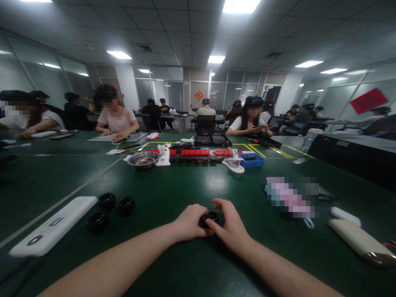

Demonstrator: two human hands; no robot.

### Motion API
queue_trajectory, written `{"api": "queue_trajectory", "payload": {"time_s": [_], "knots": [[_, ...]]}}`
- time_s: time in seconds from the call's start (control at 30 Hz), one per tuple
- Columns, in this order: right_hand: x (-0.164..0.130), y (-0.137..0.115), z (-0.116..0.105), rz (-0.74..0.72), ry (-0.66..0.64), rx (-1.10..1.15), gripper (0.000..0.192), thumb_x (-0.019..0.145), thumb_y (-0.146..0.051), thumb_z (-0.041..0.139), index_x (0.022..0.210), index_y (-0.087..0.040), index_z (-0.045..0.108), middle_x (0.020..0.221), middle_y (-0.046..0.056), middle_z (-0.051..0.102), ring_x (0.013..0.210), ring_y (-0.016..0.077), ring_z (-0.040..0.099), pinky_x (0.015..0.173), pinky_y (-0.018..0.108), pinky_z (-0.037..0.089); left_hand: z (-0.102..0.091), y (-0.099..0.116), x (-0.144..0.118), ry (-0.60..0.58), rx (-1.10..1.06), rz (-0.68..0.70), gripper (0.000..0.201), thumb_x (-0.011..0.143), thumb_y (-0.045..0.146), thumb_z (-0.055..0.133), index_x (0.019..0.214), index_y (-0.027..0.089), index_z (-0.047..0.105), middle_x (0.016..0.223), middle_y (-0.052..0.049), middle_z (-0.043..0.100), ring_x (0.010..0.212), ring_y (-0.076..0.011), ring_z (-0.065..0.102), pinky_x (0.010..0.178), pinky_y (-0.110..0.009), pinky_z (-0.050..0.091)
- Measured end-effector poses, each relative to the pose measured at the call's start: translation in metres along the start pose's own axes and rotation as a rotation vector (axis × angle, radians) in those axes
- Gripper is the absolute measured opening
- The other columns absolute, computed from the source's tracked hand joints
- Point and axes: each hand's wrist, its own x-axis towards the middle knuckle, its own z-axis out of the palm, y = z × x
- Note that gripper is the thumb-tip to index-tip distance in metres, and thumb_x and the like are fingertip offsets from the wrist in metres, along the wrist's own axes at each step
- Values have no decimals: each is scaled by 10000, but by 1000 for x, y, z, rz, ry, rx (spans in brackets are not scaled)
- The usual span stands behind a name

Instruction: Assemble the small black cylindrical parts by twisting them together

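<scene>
Two bare forearms enter from the bottom edge, and the hands meet just below the middle of the frame around a small, black ring-shaped part (213, 215), low over a green table (173, 187). The left hand (191, 221) grips its left side between fingers and thumb; the right hand (231, 226) lies against the other side, thumb on the part and index finger raised, though how firmly it holds cannot be told. Using both hands probably keeps something so small and round from slipping. At lower left, three similar black parts (126, 205) sit in a loose cluster, perhaps for easy reach, beside a long white device (58, 225). At lower right lie a beige slab (355, 237), a small white case (345, 216) and, a little higher, a blurred pink-and-blue pouch (287, 196), seemingly set off to the side, away from the handwork. Farther back, across the centre, a metal bowl (135, 164) holds small pieces, its wall likely stopping them from scattering; red blocks (194, 152) and a blue tray (254, 163) stand to its right. At upper left and upper right, co-workers (117, 119) sit at tables under bright ceiling panels (216, 59).
</scene>
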Motion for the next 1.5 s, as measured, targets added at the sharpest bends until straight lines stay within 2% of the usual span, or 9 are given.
{"api": "queue_trajectory", "payload": {"time_s": [0.13, 0.3, 0.53, 0.77, 0.93, 1.07, 1.23, 1.37, 1.5], "knots": [[0, 2, 1, -46, -50, 16, 467, 673, -134, 576, 1116, -191, 438, 920, 57, 560, 883, 229, 533, 822, 420, 434, 1, 0, 0, -2, -6, -4, 244, 661, 383, 637, 758, 182, 539, 747, -2, 565, 708, -182, 524, 613, -245, 381], [-2, 0, -3, -102, -65, 57, 523, 652, -76, 518, 1153, -181, 412, 1082, 88, 530, 1028, 233, 488, 907, 422, 389, 3, -3, 1, -3, -9, -8, 282, 648, 406, 650, 779, 179, 546, 773, -10, 573, 725, -192, 525, 638, -258, 387], [0, 1, 0, 5, -27, 9, 412, 698, -189, 596, 1084, -178, 452, 915, 67, 553, 880, 236, 536, 809, 433, 441, 1, -1, 0, 3, -10, 6, 250, 663, 395, 635, 742, 183, 530, 744, 0, 564, 712, -185, 522, 609, -246, 374], [-1, -1, -3, -63, -74, 89, 481, 684, -99, 505, 1147, -196, 416, 1055, 79, 551, 1004, 227, 517, 886, 425, 409, 0, -1, 0, -8, -7, -4, 293, 658, 432, 644, 778, 185, 542, 772, -6, 571, 726, -192, 528, 630, -255, 388], [-1, 3, 1, 6, 5, 31, 392, 715, -207, 584, 1088, -193, 463, 936, 66, 563, 890, 233, 544, 803, 415, 448, -1, 1, 0, -11, -3, -9, 263, 661, 411, 646, 752, 189, 538, 749, 2, 571, 724, -191, 530, 610, -248, 376], [-1, 3, 2, -5, -52, 51, 425, 706, -152, 557, 1114, -202, 445, 927, 49, 576, 898, 219, 549, 836, 411, 436, -1, 1, 0, -12, -7, -10, 259, 659, 405, 640, 758, 185, 545, 751, -3, 572, 721, -192, 531, 615, -249, 379], [-1, 0, -2, -62, -93, 101, 510, 671, -77, 496, 1160, -195, 416, 1063, 77, 557, 1007, 219, 518, 894, 417, 407, 0, -1, 0, -9, -13, -6, 281, 657, 416, 643, 785, 184, 549, 775, -6, 572, 729, -191, 529, 626, -250, 384], [0, 1, -1, 0, 0, 50, 415, 691, -171, 574, 1091, -190, 462, 953, 68, 571, 911, 232, 547, 821, 419, 445, 1, 0, 0, -2, -5, -11, 274, 656, 419, 646, 750, 186, 538, 745, 1, 564, 722, -192, 528, 610, -249, 376], [0, 1, 1, -2, -55, 74, 416, 702, -135, 544, 1101, -200, 446, 918, 47, 581, 891, 214, 557, 826, 403, 449, 0, 0, 0, -6, -9, -7, 264, 654, 399, 646, 771, 185, 545, 760, -1, 570, 726, -190, 533, 616, -249, 381]]}}
